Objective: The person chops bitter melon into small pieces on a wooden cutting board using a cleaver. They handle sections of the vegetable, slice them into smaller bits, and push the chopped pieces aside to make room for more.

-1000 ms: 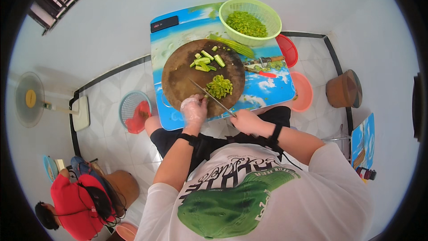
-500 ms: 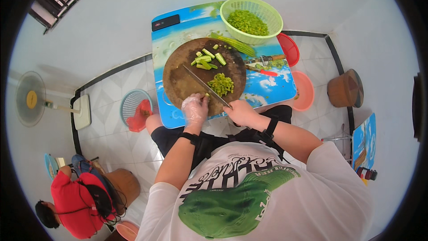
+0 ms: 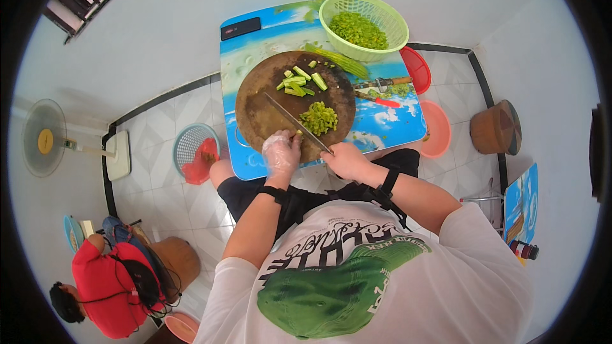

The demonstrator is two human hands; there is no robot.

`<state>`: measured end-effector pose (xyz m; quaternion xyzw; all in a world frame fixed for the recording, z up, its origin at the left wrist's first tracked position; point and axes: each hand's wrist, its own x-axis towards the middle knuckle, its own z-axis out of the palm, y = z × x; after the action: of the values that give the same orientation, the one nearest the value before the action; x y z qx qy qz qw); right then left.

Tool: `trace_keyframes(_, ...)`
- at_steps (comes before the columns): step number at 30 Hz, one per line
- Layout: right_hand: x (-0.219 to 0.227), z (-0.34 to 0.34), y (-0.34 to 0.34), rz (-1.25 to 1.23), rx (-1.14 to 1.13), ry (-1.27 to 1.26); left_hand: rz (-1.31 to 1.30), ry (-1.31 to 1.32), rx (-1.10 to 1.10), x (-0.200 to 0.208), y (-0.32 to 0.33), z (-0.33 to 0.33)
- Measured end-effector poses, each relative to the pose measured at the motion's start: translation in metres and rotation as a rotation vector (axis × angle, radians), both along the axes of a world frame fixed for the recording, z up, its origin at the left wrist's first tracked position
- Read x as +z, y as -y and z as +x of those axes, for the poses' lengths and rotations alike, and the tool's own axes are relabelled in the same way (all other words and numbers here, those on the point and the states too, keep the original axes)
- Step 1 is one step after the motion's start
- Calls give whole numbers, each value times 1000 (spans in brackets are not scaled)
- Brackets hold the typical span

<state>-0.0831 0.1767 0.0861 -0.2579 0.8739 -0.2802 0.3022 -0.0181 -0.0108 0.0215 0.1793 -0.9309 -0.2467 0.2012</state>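
Observation:
On the round wooden chopping board (image 3: pixel 255 108), my right hand (image 3: pixel 349 160) grips the handle of a long knife (image 3: pixel 290 117), its blade slanting away to the upper left. My left hand (image 3: pixel 281 154), in a clear plastic glove, has its fingers closed on a small green vegetable piece (image 3: pixel 298 132) beside the blade. A heap of diced green vegetable (image 3: pixel 318 119) sits just right of the knife. Farther back on the board lie several cut vegetable sticks (image 3: pixel 295 83). Long green stalks (image 3: pixel 341 61) rest along the board's far right edge.
A green basket (image 3: pixel 400 39) of diced greens stands at the table's far right corner. Right of the board lie a peeler-like tool with a red handle (image 3: pixel 387 102) and a wooden-handled blade (image 3: pixel 395 81). A phone (image 3: pixel 241 28) lies far left. Someone in red (image 3: pixel 109 286) sits lower left.
The whole view has shifted slightly. Both hands, the knife and the vegetable pieces keep nearly the same places on the board.

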Motion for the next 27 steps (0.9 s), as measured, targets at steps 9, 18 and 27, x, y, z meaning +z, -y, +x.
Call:
trace_keyframes(9, 22, 2, 5, 57, 3, 72, 9, 13, 0, -2, 0, 0)
trace_keyframes(18, 14, 2, 2, 34, 19, 24, 10, 45, 1, -2, 0, -1)
trace_keyframes(27, 24, 8, -18, 96, 11, 191, 13, 46, 9, 2, -1, -1)
